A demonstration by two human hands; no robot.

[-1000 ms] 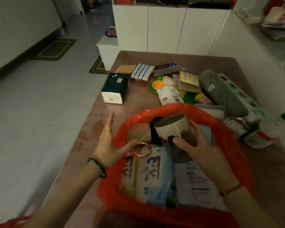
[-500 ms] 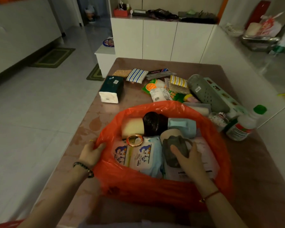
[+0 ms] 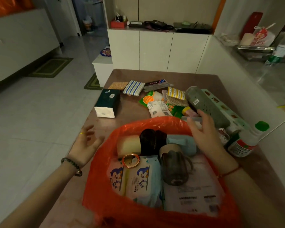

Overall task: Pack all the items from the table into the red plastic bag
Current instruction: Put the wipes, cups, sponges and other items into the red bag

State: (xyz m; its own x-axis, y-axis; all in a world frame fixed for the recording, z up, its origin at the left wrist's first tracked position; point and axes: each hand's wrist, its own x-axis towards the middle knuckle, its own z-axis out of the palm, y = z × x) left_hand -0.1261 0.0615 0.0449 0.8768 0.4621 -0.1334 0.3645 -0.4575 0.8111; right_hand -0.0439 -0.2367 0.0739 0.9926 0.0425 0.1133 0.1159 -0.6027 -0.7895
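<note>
Right hand [image 3: 204, 134] now off mug [image 3: 174, 168]

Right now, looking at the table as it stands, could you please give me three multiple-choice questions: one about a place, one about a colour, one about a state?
1. Relative to the red plastic bag, where does the grey mug lie?
A) to its left
B) inside it
C) behind it

2. What colour is the cap of the white bottle?
A) blue
B) yellow
C) green

3. How is the right hand?
A) open, holding nothing
B) gripping the mug
C) shut in a fist

Answers:
1 B, the mug lies on its side within the bag's rim.
2 C, the cap is bright green.
3 A, its fingers are spread above the bag's far rim, with nothing held in them.
</note>
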